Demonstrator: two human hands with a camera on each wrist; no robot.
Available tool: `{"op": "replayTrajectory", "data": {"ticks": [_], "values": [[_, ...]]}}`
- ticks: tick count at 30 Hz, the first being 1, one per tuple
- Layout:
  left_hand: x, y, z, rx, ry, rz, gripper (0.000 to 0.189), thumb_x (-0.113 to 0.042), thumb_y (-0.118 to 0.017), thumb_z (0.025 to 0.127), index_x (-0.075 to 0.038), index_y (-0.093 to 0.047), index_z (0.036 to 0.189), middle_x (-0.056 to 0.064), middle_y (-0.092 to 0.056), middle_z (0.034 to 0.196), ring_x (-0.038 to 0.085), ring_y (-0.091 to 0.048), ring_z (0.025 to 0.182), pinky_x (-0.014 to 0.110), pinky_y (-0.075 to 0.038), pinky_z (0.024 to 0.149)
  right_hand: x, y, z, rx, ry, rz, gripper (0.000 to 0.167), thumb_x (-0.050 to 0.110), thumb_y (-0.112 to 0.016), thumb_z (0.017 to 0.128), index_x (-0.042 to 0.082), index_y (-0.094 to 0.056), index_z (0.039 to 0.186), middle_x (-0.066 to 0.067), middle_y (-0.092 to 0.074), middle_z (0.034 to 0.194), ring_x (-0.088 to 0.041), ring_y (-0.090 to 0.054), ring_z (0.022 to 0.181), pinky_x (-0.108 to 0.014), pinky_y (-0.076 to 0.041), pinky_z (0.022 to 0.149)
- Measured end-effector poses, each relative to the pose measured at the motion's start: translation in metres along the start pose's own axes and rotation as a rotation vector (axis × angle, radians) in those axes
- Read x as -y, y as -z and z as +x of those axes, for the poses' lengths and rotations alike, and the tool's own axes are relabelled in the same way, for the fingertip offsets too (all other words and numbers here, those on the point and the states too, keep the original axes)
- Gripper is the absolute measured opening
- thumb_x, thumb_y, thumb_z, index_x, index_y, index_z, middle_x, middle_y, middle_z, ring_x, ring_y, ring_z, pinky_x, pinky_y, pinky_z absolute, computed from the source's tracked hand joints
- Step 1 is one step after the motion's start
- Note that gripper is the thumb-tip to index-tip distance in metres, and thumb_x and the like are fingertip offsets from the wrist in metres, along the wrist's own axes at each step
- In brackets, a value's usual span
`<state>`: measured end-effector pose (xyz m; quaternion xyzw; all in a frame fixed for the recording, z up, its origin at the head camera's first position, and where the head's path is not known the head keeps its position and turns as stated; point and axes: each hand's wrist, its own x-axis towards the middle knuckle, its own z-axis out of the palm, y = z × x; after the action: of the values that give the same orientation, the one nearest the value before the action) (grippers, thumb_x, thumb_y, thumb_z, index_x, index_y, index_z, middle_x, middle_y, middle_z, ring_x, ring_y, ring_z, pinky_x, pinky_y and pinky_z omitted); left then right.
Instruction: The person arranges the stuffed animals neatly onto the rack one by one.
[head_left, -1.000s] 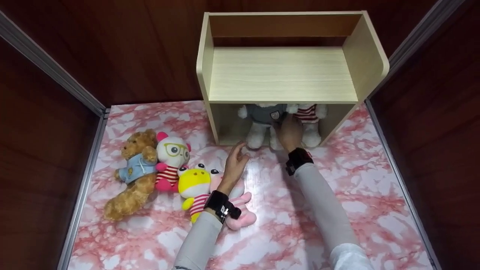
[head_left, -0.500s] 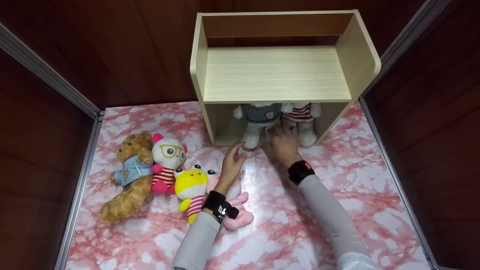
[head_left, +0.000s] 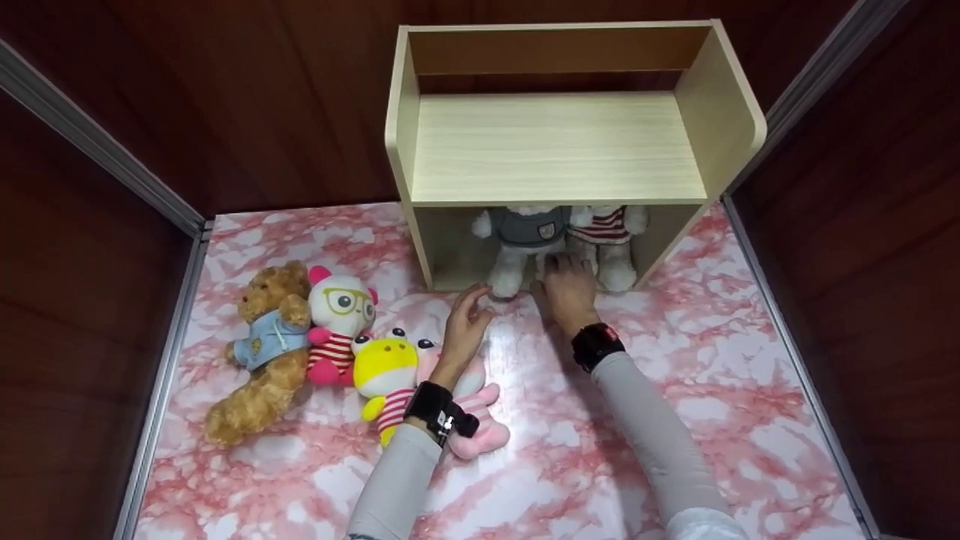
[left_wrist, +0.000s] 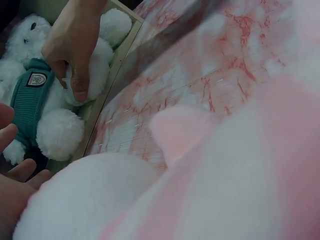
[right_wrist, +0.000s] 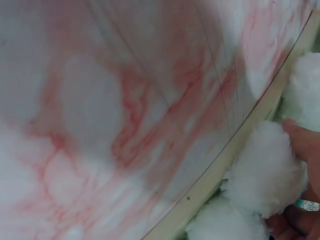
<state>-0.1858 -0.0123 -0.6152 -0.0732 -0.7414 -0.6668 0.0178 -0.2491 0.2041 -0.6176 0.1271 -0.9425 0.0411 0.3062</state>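
- Pale wooden shelf (head_left: 559, 146): upright, two-tiered.
- Grey-sweatered plush (head_left: 525, 228): in the shelf's lower compartment (head_left: 456, 244).
- Striped plush (head_left: 607, 225): just beside it, same compartment.
- Right hand (head_left: 570, 291): grip clamped round the grey-sweatered plush's leg (right_wrist: 267, 172).
- Left hand (head_left: 463, 330): grip apart, near that plush's other foot (head_left: 506, 283).

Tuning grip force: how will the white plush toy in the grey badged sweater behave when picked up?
The grey-sweatered toy is probably soft and squashy, given its fluffy pile. Likely light for its size, since its rounded limbs look stuffed. Lifted by the leg the right hand holds, it may flop or tip.
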Motion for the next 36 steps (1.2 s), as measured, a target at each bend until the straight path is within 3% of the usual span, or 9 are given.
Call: {"op": "replayTrajectory", "data": {"ticks": [5, 9, 15, 19, 22, 27, 32, 36], "values": [[-0.016, -0.001, -0.004, -0.004, -0.004, -0.008, 0.037, 0.005, -0.057, 0.098, 0.012, -0.059, 0.134, 0.033, -0.046, 0.147, 0.052, -0.047, 0.131, 0.058, -0.044, 0.108, 0.002, 0.003, -0.001, 0.038, -0.043, -0.002, 0.054, 0.031, -0.095, 0.070, -0.004, -0.072, 0.103, -0.021, -0.071, 0.101, -0.040, -0.066, 0.095, -0.053, -0.052, 0.070], [-0.030, 0.001, -0.004, -0.011, 0.000, -0.010, 0.038, 0.006, -0.057, 0.097, 0.015, -0.058, 0.134, 0.037, -0.044, 0.148, 0.050, -0.048, 0.129, 0.060, -0.043, 0.108, 0.004, 0.008, -0.002, 0.056, -0.074, 0.057, 0.053, 0.033, -0.093, 0.076, 0.000, -0.073, 0.111, -0.019, -0.072, 0.111, -0.040, -0.065, 0.106, -0.056, -0.050, 0.074], [-0.018, -0.001, 0.000, -0.018, 0.005, -0.016, 0.038, 0.004, -0.057, 0.098, 0.011, -0.058, 0.136, 0.028, -0.048, 0.148, 0.047, -0.048, 0.132, 0.055, -0.041, 0.112, 0.004, 0.017, -0.009, 0.029, -0.089, 0.166, 0.050, 0.031, -0.086, 0.086, 0.001, -0.071, 0.123, -0.018, -0.071, 0.121, -0.041, -0.064, 0.110, -0.065, -0.046, 0.099], [-0.014, 0.003, 0.000, -0.003, 0.011, -0.042, 0.040, 0.002, -0.058, 0.099, 0.008, -0.057, 0.139, 0.024, -0.051, 0.146, 0.046, -0.048, 0.134, 0.051, -0.041, 0.114, 0.005, 0.025, -0.014, 0.016, -0.104, 0.233, 0.047, 0.026, -0.080, 0.091, 0.000, -0.069, 0.128, -0.019, -0.069, 0.126, -0.042, -0.063, 0.112, -0.062, -0.047, 0.096], [-0.019, 0.008, -0.001, -0.005, 0.001, -0.063, 0.041, -0.001, -0.059, 0.099, 0.005, -0.057, 0.140, 0.024, -0.053, 0.145, 0.044, -0.049, 0.134, 0.050, -0.041, 0.114, 0.007, 0.032, -0.018, -0.004, -0.124, 0.266, 0.045, 0.026, -0.078, 0.092, 0.000, -0.069, 0.128, -0.018, -0.069, 0.126, -0.043, -0.063, 0.112, -0.060, -0.050, 0.088], [-0.036, 0.020, -0.001, -0.030, -0.007, -0.079, 0.044, -0.002, -0.058, 0.099, 0.003, -0.054, 0.143, 0.022, -0.053, 0.149, 0.034, -0.050, 0.139, 0.045, -0.042, 0.114, 0.007, 0.043, -0.020, -0.013, -0.145, 0.306, 0.043, 0.024, -0.077, 0.094, 0.001, -0.069, 0.128, -0.017, -0.069, 0.128, -0.042, -0.062, 0.114, -0.059, -0.049, 0.086], [-0.050, 0.035, -0.002, -0.061, -0.030, -0.102, 0.048, 0.006, -0.056, 0.097, 0.007, -0.051, 0.145, 0.025, -0.050, 0.151, 0.039, -0.061, 0.123, 0.043, -0.051, 0.102, 0.007, 0.052, -0.022, 0.010, -0.147, 0.311, 0.044, 0.023, -0.076, 0.095, 0.001, -0.066, 0.132, -0.018, -0.067, 0.131, -0.042, -0.060, 0.118, -0.058, -0.047, 0.088], [-0.056, 0.049, -0.003, -0.087, -0.093, -0.090, 0.047, 0.007, -0.057, 0.098, 0.008, -0.050, 0.145, 0.025, -0.050, 0.151, 0.039, -0.054, 0.132, 0.041, -0.047, 0.109, 0.005, 0.059, -0.025, 0.006, -0.155, 0.329, 0.047, 0.024, -0.076, 0.094, 0.001, -0.065, 0.133, -0.019, -0.066, 0.132, -0.042, -0.059, 0.120, -0.058, -0.046, 0.091]]}}
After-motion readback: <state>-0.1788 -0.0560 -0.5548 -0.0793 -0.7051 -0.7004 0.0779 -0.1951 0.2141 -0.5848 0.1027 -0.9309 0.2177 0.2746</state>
